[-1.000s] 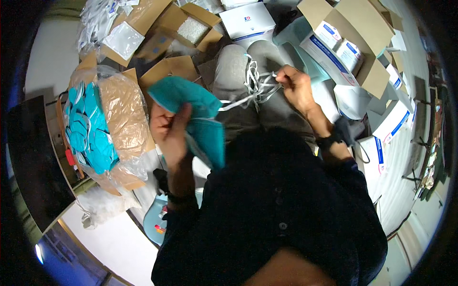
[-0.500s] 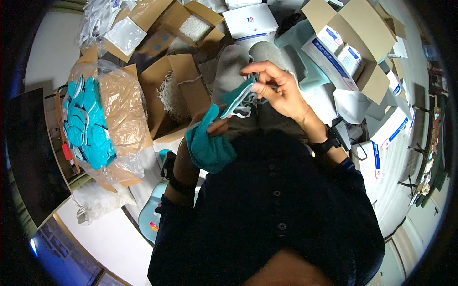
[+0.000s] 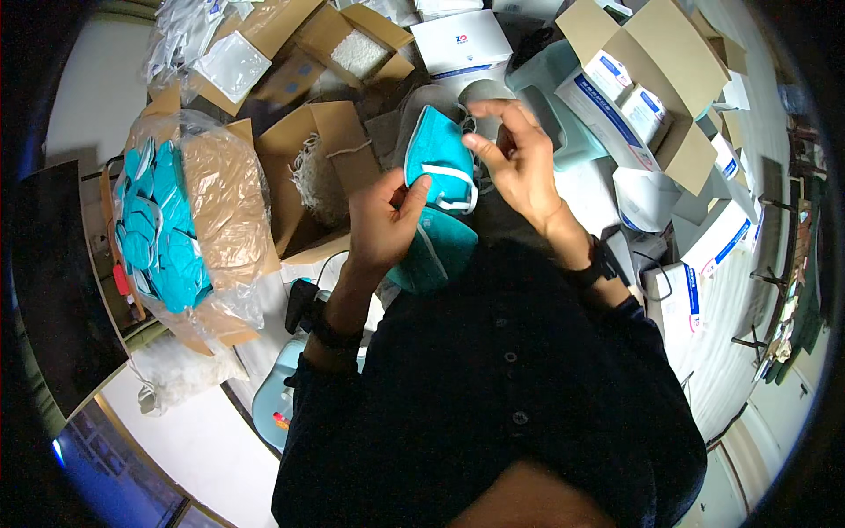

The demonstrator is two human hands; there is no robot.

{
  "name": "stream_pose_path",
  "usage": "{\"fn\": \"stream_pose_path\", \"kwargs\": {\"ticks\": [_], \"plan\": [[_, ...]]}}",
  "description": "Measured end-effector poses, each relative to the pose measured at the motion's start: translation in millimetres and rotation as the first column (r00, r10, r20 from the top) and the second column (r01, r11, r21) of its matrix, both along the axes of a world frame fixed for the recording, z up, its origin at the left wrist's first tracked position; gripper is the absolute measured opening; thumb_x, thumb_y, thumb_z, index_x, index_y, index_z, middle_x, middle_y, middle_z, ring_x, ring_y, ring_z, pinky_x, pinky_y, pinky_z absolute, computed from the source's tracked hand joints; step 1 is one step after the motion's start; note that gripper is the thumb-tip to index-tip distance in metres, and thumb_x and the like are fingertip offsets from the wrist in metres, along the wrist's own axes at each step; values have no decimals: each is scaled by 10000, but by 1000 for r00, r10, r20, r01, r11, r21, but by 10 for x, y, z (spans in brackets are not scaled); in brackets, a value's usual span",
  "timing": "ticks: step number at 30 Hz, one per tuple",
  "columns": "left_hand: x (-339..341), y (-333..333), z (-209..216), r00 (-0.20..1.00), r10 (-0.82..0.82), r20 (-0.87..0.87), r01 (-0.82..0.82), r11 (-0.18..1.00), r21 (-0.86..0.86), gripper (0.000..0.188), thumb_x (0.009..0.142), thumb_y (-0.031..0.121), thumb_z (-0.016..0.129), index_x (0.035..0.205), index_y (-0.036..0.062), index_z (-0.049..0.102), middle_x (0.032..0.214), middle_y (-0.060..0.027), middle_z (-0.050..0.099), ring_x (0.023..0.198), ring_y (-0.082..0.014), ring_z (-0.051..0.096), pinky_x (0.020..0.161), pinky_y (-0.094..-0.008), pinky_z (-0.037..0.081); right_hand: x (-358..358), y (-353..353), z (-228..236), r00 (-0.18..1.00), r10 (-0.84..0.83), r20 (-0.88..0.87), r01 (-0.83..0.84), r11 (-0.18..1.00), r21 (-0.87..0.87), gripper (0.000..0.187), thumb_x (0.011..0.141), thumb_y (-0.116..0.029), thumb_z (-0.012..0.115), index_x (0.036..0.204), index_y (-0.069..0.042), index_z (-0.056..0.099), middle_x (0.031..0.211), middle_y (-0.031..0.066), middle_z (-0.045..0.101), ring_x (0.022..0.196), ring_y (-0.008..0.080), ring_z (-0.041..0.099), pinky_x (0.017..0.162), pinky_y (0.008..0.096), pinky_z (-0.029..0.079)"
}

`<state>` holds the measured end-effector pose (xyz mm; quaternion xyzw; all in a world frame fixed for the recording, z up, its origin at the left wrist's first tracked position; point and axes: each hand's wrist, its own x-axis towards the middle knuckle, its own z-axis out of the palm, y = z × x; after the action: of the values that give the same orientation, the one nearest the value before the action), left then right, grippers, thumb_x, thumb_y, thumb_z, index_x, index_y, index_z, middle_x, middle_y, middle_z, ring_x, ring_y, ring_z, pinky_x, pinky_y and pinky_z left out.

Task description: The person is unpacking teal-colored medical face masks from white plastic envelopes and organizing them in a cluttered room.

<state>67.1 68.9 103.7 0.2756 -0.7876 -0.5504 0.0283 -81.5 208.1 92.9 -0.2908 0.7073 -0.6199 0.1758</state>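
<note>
My left hand (image 3: 385, 216) pinches a teal folded face mask (image 3: 437, 145) by its lower left edge, thumb on top. A white elastic strap runs across the mask's lower part. Just below it, over my lap, is another teal mask piece (image 3: 436, 251) with a white strip; whether the two are joined I cannot tell. To the right of the mask is my right hand (image 3: 519, 163), thumb and forefinger apart, the thumb tip close to the mask's edge. Many more teal masks (image 3: 163, 229) lie heaped in a plastic-lined carton at the left.
An open carton (image 3: 326, 150) with white strap cords stands beyond my left hand. A smaller carton (image 3: 387, 31) holds white bits. White boxes (image 3: 462, 44) stand at the back; a large open carton (image 3: 607, 119) with white packs sits right, beside a pale blue stool (image 3: 576, 145).
My left hand has turned over and lifted the mask, so its teal face shows upright. My right hand has opened its pinch and come away slightly from the mask's edge.
</note>
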Motion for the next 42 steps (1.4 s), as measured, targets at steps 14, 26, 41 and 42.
{"fn": "stream_pose_path", "kwargs": {"ticks": [14, 26, 41, 42], "plan": [[76, 124, -45, 995, 6, -101, -27, 977, -210, 221, 864, 108, 670, 697, -2, 576, 544, 1, 411, 523, -57, 342, 467, -258, 297, -111, -46, -471, 803, 184, -566, -100, 979, 176, 119, 845, -113, 650, 829, -18, 580, 824, 143, 621, 743, 345, 630, 629, 399, 486], [17, -48, -136, 913, 332, -239, -338, 941, 15, 127, 857, 102, 705, 812, -14, 677, 622, 75, 520, 565, -9, 396, 491, -190, 308, 210, -142, -135, 864, 342, 370, -344, 937, -62, 134, 925, -102, 608, 971, -27, 506, 750, 23, 545, 561, 68, 530, 497, 243, 435], [710, -1081, -441, 827, 463, -320, -518, 848, -113, 104, 879, 99, 677, 800, 44, 638, 732, 30, 577, 668, -47, 458, 579, -217, 354, -197, 497, -200, 958, 251, 135, -281, 915, 289, 83, 898, -79, 618, 841, -19, 621, 734, 61, 603, 685, 177, 549, 657, 274, 442], [688, -1104, -345, 876, 393, -278, -453, 869, -200, 74, 881, 99, 675, 835, 45, 655, 760, 25, 598, 685, -48, 475, 602, -209, 370, -243, 437, -272, 967, 248, -64, -214, 919, 331, 79, 881, -101, 632, 926, -36, 637, 846, 112, 648, 741, 255, 615, 688, 318, 480]]}}
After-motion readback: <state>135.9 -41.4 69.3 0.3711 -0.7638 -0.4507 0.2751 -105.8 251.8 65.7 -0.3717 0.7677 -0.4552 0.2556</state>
